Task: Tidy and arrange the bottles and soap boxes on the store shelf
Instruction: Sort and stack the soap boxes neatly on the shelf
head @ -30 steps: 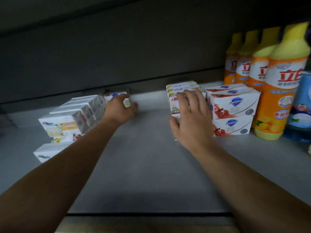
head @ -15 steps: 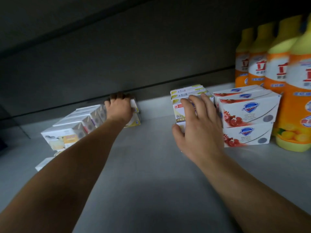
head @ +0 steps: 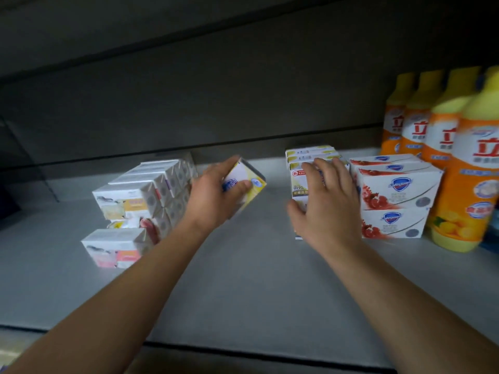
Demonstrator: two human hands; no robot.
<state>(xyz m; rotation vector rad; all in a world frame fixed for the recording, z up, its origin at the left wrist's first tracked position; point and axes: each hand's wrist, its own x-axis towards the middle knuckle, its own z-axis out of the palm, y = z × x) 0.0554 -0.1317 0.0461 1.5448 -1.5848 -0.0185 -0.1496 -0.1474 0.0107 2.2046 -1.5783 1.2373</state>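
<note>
My left hand (head: 213, 197) grips a yellow-and-white soap box (head: 247, 182), tilted and lifted above the grey shelf (head: 243, 279), just right of a row of white soap boxes (head: 145, 190). My right hand (head: 328, 205) rests with spread fingers against the front of a stack of yellow-trimmed soap boxes (head: 307, 163). To its right stand two stacked white-and-red soap boxes (head: 397, 195). A row of orange bottles (head: 442, 147) with yellow caps lines the far right.
A lone white-and-pink soap box (head: 113, 248) lies in front of the left row. The dark back wall (head: 216, 98) closes the shelf behind. The shelf's front edge (head: 243, 349) runs below my forearms. A blue item (head: 492, 233) peeks in at the right edge.
My left hand has pulled the yellow-and-white box away from the back of the left row and carried it forward and rightward, now tilted in the air. My right hand stays on the yellow-trimmed stack.
</note>
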